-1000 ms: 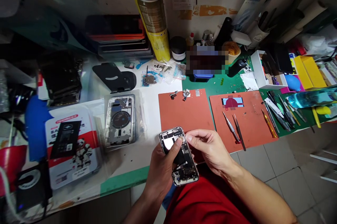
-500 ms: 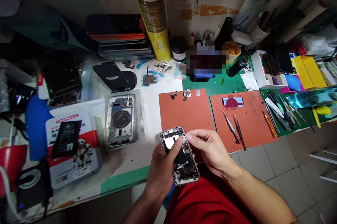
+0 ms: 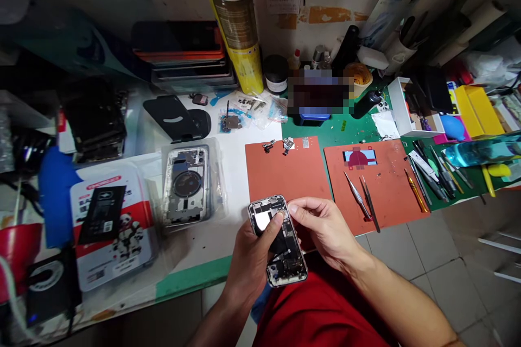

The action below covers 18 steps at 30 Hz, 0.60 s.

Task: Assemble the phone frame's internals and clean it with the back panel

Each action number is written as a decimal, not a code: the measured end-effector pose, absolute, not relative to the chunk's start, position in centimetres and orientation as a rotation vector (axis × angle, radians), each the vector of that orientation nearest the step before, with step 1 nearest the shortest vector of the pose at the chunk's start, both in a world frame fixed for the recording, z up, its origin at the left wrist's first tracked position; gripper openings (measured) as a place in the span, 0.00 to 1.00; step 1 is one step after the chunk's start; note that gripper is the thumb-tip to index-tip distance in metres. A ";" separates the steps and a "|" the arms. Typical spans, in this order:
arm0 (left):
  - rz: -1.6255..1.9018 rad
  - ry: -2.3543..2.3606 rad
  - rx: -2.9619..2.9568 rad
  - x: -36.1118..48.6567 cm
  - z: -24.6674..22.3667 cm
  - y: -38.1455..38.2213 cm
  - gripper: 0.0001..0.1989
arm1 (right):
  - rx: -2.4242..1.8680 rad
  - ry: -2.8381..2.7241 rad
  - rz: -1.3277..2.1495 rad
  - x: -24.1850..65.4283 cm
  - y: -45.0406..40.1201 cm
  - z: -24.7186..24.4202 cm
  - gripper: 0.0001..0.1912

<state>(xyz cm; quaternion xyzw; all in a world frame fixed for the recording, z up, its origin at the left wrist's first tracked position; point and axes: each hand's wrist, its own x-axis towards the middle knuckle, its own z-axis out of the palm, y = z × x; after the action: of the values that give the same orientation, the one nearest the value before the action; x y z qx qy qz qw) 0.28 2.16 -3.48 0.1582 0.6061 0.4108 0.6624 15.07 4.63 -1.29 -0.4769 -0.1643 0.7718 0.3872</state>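
An opened smartphone [image 3: 288, 257], its inner parts bare, is tilted in front of me at the bench's near edge. My left hand [image 3: 255, 249] is closed around its left side, thumb pressed on the inside near the top. At the phone's upper right edge, my right hand [image 3: 325, 227] is pinched, thumb against index finger; whatever lies between those fingertips is too small or hidden to name. Beyond the phone, small metal parts [image 3: 288, 144] lie on an orange mat [image 3: 285, 170].
A second orange mat [image 3: 391, 195] carries tweezers [image 3: 369, 204] and a silver screwdriver [image 3: 355, 195]. To the left are another phone housing [image 3: 185, 187] and a battery [image 3: 102, 215] on a white box [image 3: 138, 249]. A tall spray can [image 3: 238, 32] stands behind.
Both hands and the phone stay almost in place. The view has shifted very slightly; nothing is visibly picked up or let go.
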 end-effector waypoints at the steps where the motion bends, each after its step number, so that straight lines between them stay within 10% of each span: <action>1: 0.932 1.375 0.364 0.3 -3.6 2.2 0.26 | -1.213 -0.402 1.967 15.0 4.6 -1.4 0.22; 18: 1.132 1.278 0.159 1.2 -3.4 1.8 0.30 | -1.541 -0.952 1.729 17.3 -0.1 -1.9 0.22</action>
<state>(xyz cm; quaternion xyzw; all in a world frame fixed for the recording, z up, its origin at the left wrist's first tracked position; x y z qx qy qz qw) 1.17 1.84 -3.40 0.0700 0.5634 0.4993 0.6545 17.34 -0.14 -1.91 -0.5843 -0.3610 0.6557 0.3134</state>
